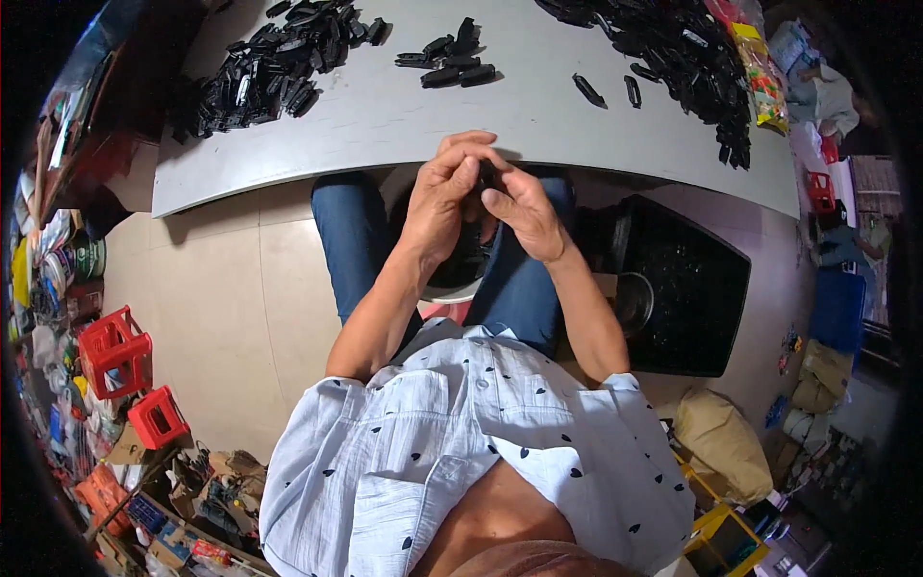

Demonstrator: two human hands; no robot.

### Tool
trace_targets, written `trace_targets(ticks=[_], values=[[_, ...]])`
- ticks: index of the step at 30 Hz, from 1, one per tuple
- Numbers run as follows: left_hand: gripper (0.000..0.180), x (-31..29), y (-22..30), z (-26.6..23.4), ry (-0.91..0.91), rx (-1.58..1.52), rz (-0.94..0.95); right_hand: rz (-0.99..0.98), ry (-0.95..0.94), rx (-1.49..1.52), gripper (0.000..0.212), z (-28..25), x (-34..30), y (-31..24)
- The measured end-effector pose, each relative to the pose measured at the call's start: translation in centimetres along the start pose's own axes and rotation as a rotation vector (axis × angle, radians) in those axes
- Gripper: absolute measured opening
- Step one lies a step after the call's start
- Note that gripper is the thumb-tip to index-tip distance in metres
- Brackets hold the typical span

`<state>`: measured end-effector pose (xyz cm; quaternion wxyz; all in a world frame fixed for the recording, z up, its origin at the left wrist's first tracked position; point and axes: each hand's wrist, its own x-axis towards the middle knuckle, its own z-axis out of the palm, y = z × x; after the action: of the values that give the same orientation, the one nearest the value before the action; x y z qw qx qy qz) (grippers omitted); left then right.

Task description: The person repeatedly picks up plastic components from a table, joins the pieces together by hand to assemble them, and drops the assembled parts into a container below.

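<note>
Both of my hands meet just over the front edge of the white table [356,144]. A small dark piece [487,174], mostly covered by the fingers, is between them; it looks like black plastic. My left hand [444,188] is closed on it, with thumb and fingertips pressed together. From the other side my right hand [527,213] pinches it, thumb bent inward. On the table beyond lies a small group of slim black plastic pieces [460,73]. Two single ones, a longer piece [588,90] and a shorter piece [633,91], lie to the right.
A big heap of black pieces [279,67] covers the table's far left, another heap [687,58] the far right beside a colourful packet [766,87]. Between my knees stands a round container [457,288]. A large black bin [687,298] is right of my legs; red stools [113,351] stand left.
</note>
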<state>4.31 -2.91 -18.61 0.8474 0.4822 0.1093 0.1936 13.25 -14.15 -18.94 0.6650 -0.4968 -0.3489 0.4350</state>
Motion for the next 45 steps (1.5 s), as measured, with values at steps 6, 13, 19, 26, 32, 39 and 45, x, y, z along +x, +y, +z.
trace_targets(ticks=[6,13,19,26,32,39,45], values=[[0.024,4.0,1.5,-2.3,0.257,1.132,0.538,-0.18,-0.027,-0.92,0.026,-1.4,0.0,1.7],[0.023,10.8,1.6,-5.9,0.27,1.675,0.739,-0.238,0.572,-1.603,0.024,-6.7,4.7,-4.0],[0.016,9.3,1.5,-5.7,0.307,1.355,0.631,-0.195,0.676,-1.838,0.023,-13.3,7.0,-2.6],[0.026,5.8,1.3,-3.2,0.147,0.012,-0.091,-0.058,0.598,-0.336,0.015,-8.5,6.0,-1.6],[0.029,4.9,0.8,-1.1,0.081,-0.072,-0.133,-0.057,0.363,-0.47,0.013,-2.9,4.3,-2.5],[0.025,4.3,0.6,0.5,0.1,0.047,-0.094,-0.512,0.483,-1.372,0.012,-1.5,4.2,-2.8],[0.022,3.6,0.1,0.2,0.103,0.114,-0.082,-0.382,0.411,-1.588,0.012,-1.0,3.8,-2.6]])
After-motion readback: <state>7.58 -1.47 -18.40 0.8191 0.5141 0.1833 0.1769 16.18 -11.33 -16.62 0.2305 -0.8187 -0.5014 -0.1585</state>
